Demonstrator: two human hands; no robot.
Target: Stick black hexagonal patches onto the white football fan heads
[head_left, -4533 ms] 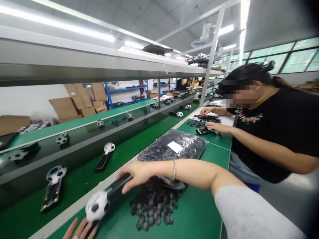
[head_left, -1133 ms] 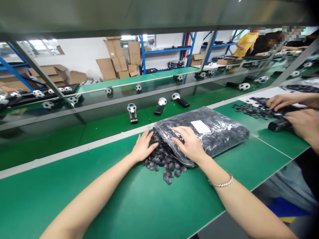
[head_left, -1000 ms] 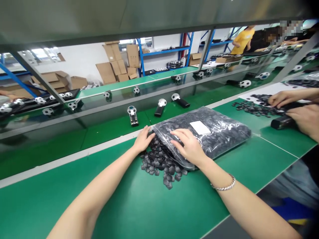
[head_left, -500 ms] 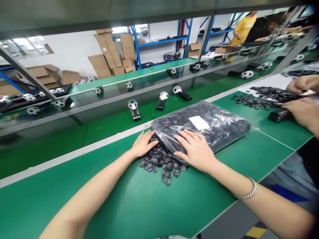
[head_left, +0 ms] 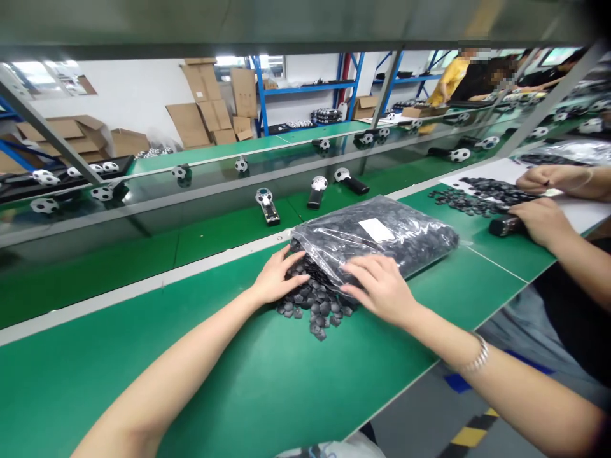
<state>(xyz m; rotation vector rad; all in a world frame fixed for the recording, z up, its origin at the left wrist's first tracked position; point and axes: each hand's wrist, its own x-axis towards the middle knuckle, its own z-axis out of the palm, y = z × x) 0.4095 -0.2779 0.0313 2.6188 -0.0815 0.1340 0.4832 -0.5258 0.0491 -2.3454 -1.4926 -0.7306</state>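
Observation:
A clear plastic bag [head_left: 329, 232] full of small black pieces lies on the green table, with a white label [head_left: 377, 230] on top. From its near left mouth, a pile of black pentagon-shaped plastic pieces [head_left: 317, 305] spills onto the table. My left hand [head_left: 277, 277] is at the left side of this pile by the bag's mouth, fingers apart and thumb over the pieces. At the bag's near edge is my right hand [head_left: 382, 289], slightly blurred, its fingers spread over the plastic; whether it presses on the bag is hard to tell.
Beyond the table edge, several football-headed black-handled devices [head_left: 268, 207] lie on the green conveyor [head_left: 210, 238]. To my right, a co-worker's hands [head_left: 544, 216] hold a black handle beside another heap of black pieces [head_left: 463, 202]. A metal post [head_left: 386, 89] and overhead panel [head_left: 286, 25] frame the line.
My right hand has lifted slightly and its fingers have curled a little at the bag. My left thumb and fingers have shifted at the pile. The camera view has tilted and turned slightly.

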